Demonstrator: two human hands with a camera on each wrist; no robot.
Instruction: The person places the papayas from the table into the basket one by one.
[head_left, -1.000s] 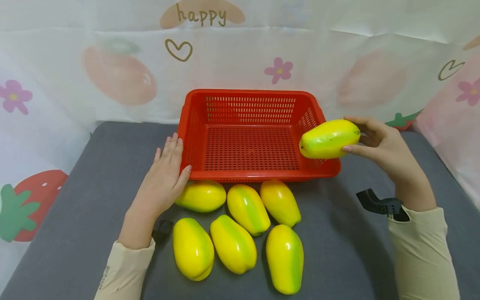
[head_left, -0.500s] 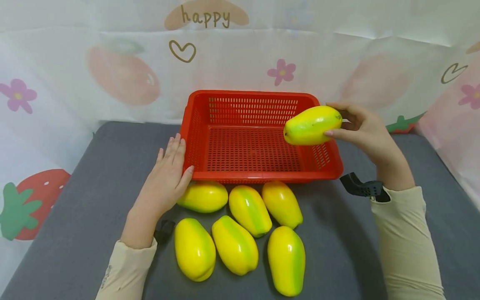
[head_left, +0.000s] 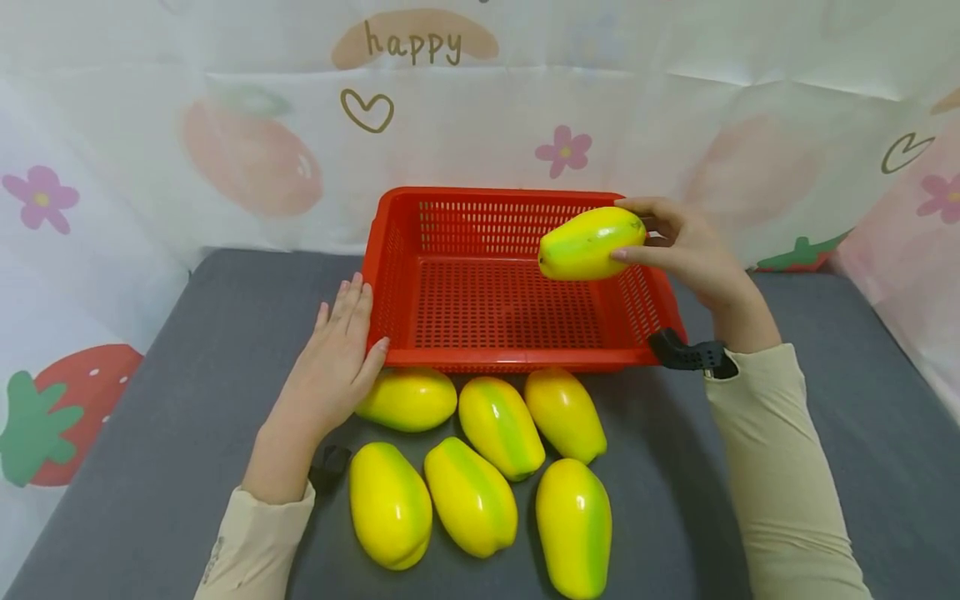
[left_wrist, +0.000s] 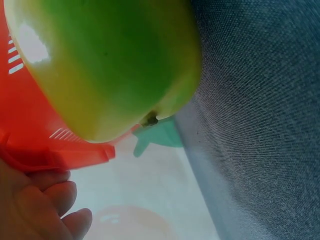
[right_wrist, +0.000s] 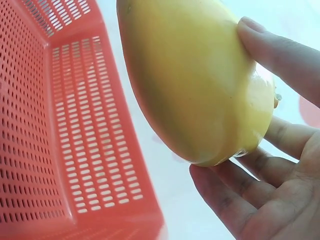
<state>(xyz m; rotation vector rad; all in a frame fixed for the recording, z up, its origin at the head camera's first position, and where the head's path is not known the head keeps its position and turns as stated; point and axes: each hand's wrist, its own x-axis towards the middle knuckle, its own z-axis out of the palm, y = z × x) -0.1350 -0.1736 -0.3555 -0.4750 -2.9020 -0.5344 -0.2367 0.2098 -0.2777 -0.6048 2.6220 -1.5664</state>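
In the head view my right hand (head_left: 686, 250) grips a yellow-green papaya (head_left: 588, 244) by its right end, holding it above the right part of a red plastic basket (head_left: 487, 358). The right wrist view shows the thumb on one side of this papaya (right_wrist: 195, 80) and fingers curled at the other. My left hand (head_left: 326, 367) rests with straight fingers against the basket's left side. Just right of that hand lies a papaya (head_left: 408, 400), partly covered by its thumb side; it looms large in the left wrist view, where the left fingers (left_wrist: 60, 195) touch the basket's rim.
Several more papayas lie on the grey tabletop in front of the basket, among them one at the front right (head_left: 573, 529) and one at the front left (head_left: 390, 504). A printed white cloth (head_left: 480, 100) hangs behind the basket.
My right hand has carried the papaya leftward and slightly back, from the basket's right edge to over its inside. The left hand has stayed against the basket.
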